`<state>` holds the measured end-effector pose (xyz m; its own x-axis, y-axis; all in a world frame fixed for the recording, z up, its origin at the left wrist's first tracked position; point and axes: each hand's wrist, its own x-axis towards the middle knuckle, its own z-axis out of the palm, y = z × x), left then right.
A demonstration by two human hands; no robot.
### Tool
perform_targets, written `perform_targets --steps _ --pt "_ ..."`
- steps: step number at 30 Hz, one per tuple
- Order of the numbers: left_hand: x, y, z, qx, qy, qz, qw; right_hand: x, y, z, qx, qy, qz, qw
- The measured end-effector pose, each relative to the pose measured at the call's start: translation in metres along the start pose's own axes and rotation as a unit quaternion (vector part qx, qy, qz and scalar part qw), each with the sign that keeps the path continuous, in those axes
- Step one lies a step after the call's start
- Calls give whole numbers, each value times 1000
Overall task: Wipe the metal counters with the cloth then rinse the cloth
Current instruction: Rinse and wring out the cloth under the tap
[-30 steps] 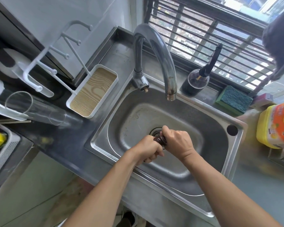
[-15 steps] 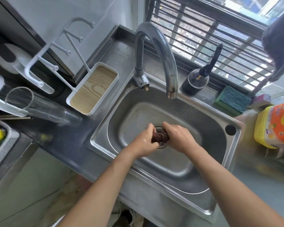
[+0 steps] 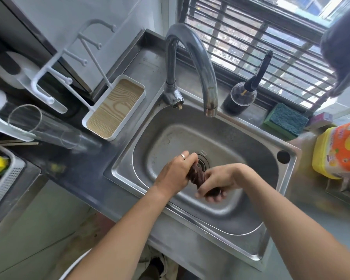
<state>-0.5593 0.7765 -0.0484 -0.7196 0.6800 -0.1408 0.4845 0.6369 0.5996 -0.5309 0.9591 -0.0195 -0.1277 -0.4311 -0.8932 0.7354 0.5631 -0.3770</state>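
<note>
**Wringing the cloth over the drain**

Over the middle of the frame, inside the sink [image 3: 257, 201], both hands are clamped on the dark brown cloth [image 3: 198, 175], which is twisted into a tight rope just beside the drain [image 3: 202, 161].

What could go wrong? The cloth looks wet and wound hard, so a slip at either end would let it spring loose and drop onto the drain, and the wringing would need starting again. A twist held too high or too near the front rim could send drips onto the counter [image 3: 85, 174] at lower left. No water runs from the faucet [image 3: 192, 57] at top centre, so if the rinse was short, dirt may remain in the folds.

Now the grips. The left hand [image 3: 175, 171], ring on one finger, is curled fully round the upper end of the twist. The right hand [image 3: 217, 181] wraps the lower end, fingers closed underneath with dark cloth poking out below them. Neither hand is loose; both hold only the cloth.
</note>
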Motion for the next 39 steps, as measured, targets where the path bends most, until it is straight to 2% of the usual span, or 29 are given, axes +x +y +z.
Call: perform_targets --steps 1,3,6,8,14,16,19,22,26,28,30,31,33,34,35,37,39 --pt "-2 -2 1 19 -21 -35 999 6 -3 2 -80 73 17 994" --pt "-3 -3 -1 67 -62 -110 990 17 -7 7 -212 214 26 953" --pt "0 0 -2 92 -82 -191 974 29 -9 21 -370 396 -9 840" --pt "1 3 -2 35 -93 -240 966 35 -6 25 -412 473 -47 778" --pt "0 22 0 -188 -120 -345 912 39 12 19 -458 560 -91 685" --pt "0 32 1 -284 -126 -377 873 39 18 14 -451 598 -102 655" --pt "-2 44 -2 -423 -146 -417 791 39 23 6 -462 612 -124 629" --pt "-2 49 -7 -500 -179 -430 730 39 22 3 -446 636 -175 605" --pt "4 48 -11 -570 -224 -423 668 38 21 -2 -424 666 -200 580" --pt "5 48 -13 -570 -250 -404 671 35 21 -3 -425 658 -196 590" --pt "8 49 -10 -523 -227 -392 722 32 23 -6 -413 642 -185 619" --pt "9 49 -8 -483 -195 -383 763 32 25 -9 -397 623 -167 653" --pt "11 49 -4 -351 -143 -360 853 29 27 -14 -363 531 -114 757" --pt "11 47 -1 -262 -127 -359 887 28 29 -15 -348 481 -107 797" --pt "10 43 0 -190 -107 -367 905 26 31 -16 -327 440 -110 829" --pt "6 36 -3 -152 -31 -392 907 21 32 -11 -267 392 -116 872" --pt "5 30 -7 -223 31 -444 867 15 33 -5 -194 386 -120 894"
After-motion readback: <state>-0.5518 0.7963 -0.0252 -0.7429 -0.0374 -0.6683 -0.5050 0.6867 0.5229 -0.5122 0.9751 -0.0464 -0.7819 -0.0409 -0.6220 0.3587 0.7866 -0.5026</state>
